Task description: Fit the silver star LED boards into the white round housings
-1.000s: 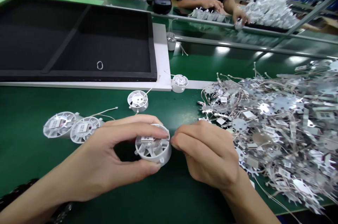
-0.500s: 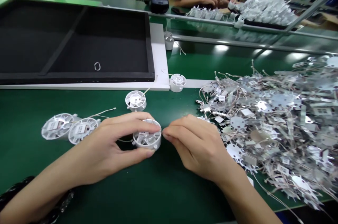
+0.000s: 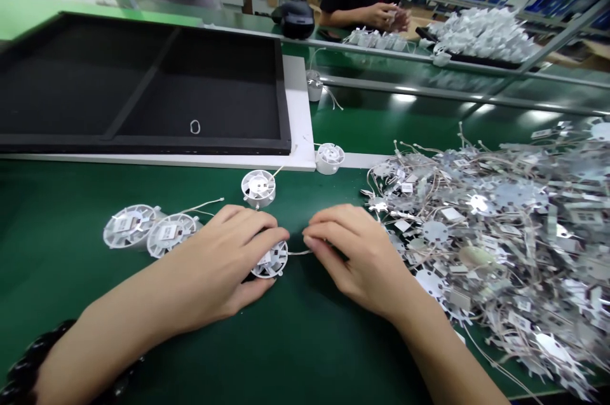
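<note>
My left hand (image 3: 238, 252) is wrapped over a white round spoked plastic housing (image 3: 272, 260) on the green table, thumb at its near side and fingers on top, covering its left part. From the right rim of this housing runs a thin white wire (image 3: 299, 253). My right hand (image 3: 355, 249) pinches the wire's far end between thumb and fingertips, a short way right of the housing. Left of my left hand stand two similar housings (image 3: 131, 227) with labelled parts inside. Another white housing (image 3: 258, 187) sits just beyond my hands.
A large heap of flat metal discs with wires (image 3: 476, 233) covers the right side. Behind lies a black tray (image 3: 214, 143) on a white board. More housings (image 3: 330, 158) stand beside the board. Across a rail, a person's hands (image 3: 388, 16) work near a pile of white parts (image 3: 481, 36).
My right hand has drawn away from the housing, and the wire now shows between them. My left hand has turned further over the housing. The whole view has shifted slightly.
</note>
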`<state>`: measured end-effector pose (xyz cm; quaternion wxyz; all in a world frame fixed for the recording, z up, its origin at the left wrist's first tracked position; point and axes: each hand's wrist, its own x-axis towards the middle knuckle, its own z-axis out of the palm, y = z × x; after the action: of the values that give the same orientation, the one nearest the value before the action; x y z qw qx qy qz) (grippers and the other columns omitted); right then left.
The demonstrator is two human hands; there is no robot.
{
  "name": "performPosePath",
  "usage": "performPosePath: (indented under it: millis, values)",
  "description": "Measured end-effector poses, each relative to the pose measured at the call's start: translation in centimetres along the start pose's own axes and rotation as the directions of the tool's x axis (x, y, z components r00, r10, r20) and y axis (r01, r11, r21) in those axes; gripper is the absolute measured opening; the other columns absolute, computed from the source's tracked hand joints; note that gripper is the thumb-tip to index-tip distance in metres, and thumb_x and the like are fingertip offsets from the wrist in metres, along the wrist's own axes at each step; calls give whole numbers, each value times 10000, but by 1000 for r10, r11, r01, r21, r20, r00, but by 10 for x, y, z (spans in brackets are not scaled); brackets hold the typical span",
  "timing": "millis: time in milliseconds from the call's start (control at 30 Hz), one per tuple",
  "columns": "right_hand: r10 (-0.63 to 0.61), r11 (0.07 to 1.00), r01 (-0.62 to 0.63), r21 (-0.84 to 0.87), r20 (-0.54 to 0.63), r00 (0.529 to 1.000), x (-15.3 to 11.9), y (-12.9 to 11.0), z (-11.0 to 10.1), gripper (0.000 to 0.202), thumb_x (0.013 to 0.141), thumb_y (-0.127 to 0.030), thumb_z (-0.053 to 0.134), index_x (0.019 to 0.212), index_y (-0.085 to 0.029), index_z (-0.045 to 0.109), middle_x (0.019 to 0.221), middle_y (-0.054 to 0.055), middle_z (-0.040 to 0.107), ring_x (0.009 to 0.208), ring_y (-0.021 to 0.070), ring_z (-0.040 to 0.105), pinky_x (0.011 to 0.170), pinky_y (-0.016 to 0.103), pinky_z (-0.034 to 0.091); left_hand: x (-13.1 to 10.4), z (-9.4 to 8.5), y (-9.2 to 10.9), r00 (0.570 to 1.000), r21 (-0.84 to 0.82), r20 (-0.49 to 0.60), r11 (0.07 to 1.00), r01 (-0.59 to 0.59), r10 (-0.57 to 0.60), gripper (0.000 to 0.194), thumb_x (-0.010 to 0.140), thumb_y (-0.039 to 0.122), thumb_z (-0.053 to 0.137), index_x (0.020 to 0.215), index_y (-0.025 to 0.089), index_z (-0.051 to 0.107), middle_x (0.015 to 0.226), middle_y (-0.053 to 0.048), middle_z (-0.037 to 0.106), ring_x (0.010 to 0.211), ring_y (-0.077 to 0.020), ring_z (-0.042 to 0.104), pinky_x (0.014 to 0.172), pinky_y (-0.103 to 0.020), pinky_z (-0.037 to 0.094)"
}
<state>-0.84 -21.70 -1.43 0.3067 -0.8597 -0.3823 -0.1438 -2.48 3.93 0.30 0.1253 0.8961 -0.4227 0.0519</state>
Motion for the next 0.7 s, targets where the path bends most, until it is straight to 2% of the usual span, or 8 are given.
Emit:
performPosePath:
  millis: [100,233,300,367,467,567,633,700]
  values:
    - [-35,988,31,-153,-23,999,18,-1,2,171,1052,-153,564,1093,-149,730,1196,145,753,1126,274,679,948,418,518,4,-4,6,1000,65,-15,998,-25,26,341,885,255,732,1196,125,675,1103,-108,708,963,-304,665,840,-441,515]
    - [-128,930,165,-329,131,983,59,0,13,319,1017,-100,587,1320,-82,684,1526,237,590,1465,372,503,1163,506,423,8,-5,10,994,63,-103,998,-14,20,430,900,450,777,1148,103,721,1087,-127,732,967,-322,676,865,-468,502]
    - [-149,921,225,-318,245,958,77,4,19,298,1034,-154,619,1308,-70,698,1502,222,621,1463,360,514,1206,497,395,9,-5,9,990,28,-139,999,-21,25,393,950,491,726,1101,128,740,1039,-104,744,918,-290,678,844,-440,502]
    - [-145,925,243,-292,321,936,87,9,23,220,1049,-196,630,1198,-87,749,1385,188,707,1357,337,609,1202,494,406,8,-5,6,982,-22,-190,1000,7,-11,393,1017,548,619,1068,181,747,1048,-83,750,931,-274,683,835,-415,509]
    - [-132,932,225,-285,311,941,81,11,23,196,1062,-166,598,1145,-96,761,1252,174,755,1154,315,712,1057,500,516,6,-5,-3,938,-48,-314,989,138,-146,366,1083,510,504,1123,225,731,1189,-91,731,1105,-296,682,916,-426,532]
    - [-137,939,209,-272,261,955,57,8,17,207,1046,-100,577,1154,-79,752,1161,176,769,1013,291,741,890,453,588,4,-1,-12,902,7,-361,966,257,-237,339,1084,413,506,1218,177,709,1318,-164,688,1225,-351,661,992,-508,565]
    - [-150,953,200,-228,216,965,38,5,12,235,1023,-44,553,1136,-82,755,1149,165,777,971,262,743,865,414,612,4,3,-15,922,40,-323,970,241,-216,399,1088,411,487,1298,138,688,1416,-209,651,1303,-385,639,1037,-566,580]
    - [-164,976,183,-120,147,975,24,4,10,282,1003,-1,526,1140,-92,755,1161,144,785,988,235,746,882,372,629,5,6,-15,953,38,-259,984,171,-156,433,1104,393,448,1364,123,666,1480,-211,630,1386,-390,603,1086,-586,579]
